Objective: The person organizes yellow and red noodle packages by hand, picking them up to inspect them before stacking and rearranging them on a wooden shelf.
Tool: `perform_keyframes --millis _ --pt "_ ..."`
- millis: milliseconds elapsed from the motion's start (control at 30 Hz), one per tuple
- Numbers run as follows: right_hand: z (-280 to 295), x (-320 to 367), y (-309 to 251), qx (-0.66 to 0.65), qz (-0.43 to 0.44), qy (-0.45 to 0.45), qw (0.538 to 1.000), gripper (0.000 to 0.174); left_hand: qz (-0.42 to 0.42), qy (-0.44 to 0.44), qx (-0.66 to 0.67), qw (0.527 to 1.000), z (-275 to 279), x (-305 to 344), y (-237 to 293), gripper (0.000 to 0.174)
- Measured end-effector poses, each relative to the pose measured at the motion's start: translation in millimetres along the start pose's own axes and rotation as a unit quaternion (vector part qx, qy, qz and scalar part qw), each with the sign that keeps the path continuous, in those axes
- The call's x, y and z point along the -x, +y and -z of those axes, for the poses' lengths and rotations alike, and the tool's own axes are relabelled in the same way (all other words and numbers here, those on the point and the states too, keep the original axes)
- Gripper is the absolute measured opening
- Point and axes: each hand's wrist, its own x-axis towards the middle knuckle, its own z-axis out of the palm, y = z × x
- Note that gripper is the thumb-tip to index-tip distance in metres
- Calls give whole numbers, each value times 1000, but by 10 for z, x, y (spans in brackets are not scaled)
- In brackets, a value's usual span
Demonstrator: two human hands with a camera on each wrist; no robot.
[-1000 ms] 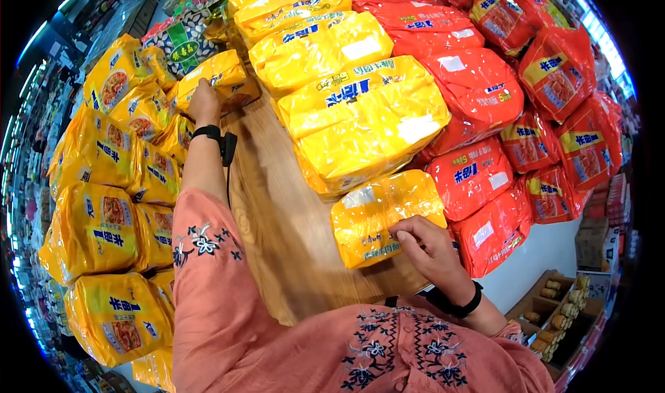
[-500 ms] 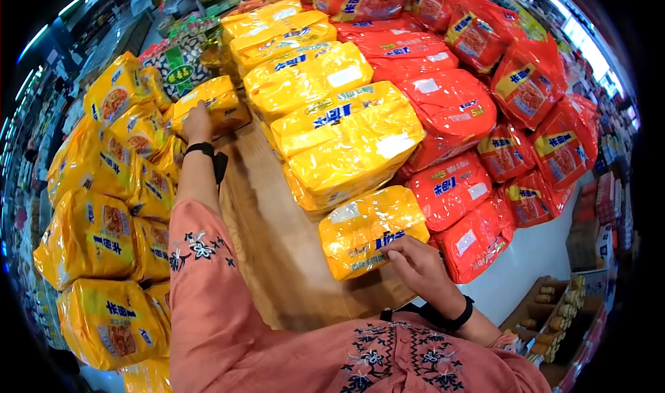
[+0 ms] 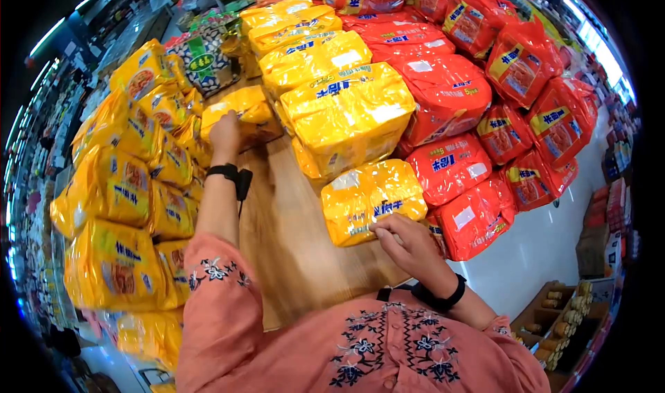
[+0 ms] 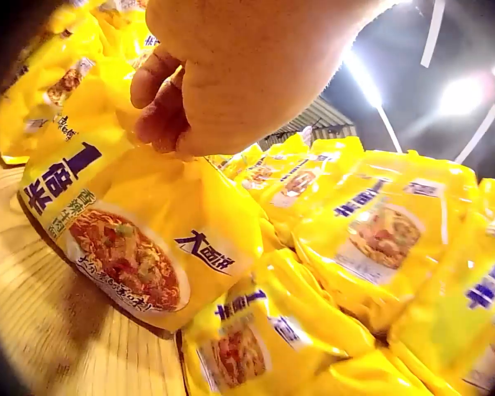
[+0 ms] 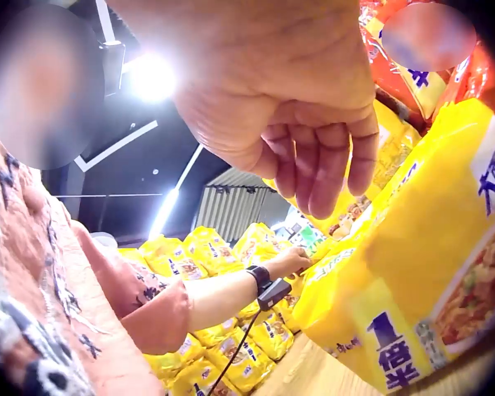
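Note:
In the head view my left hand (image 3: 226, 135) grips the top of a yellow noodle multipack (image 3: 242, 108) at the wooden table's far left. The left wrist view shows curled fingers (image 4: 161, 107) on the upper wrapper of that pack (image 4: 140, 223), whose printed front faces the camera and whose base is close to the tabletop. My right hand (image 3: 410, 246) hangs with loosely bent fingers at the near edge of another yellow noodle pack (image 3: 370, 198) at the table's front. In the right wrist view the fingers (image 5: 318, 177) dangle beside the yellow wrapper (image 5: 404, 256), holding nothing.
Large yellow packs (image 3: 346, 112) form a row along the middle, with red packs (image 3: 450, 92) to their right. More yellow packs (image 3: 118, 254) are piled up on the left. Behind lies a patterned bag with a green label (image 3: 201, 54). Bare tabletop (image 3: 277, 254) shows between the rows.
The head view has shifted. My left hand and its noodle pack have come slightly nearer to me, away from the green-labelled bag. The right hand stays beside the front pack.

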Motion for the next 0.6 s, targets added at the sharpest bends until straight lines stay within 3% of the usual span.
perform_keyframes --millis 400,600 --pt "-1 370 337 -73 50 -96 992 15 51 -22 41 998 1513 2230 835 11" --pt "-60 476 520 -135 49 -149 978 16 99 -42 64 992 2152 2896 1316 8"
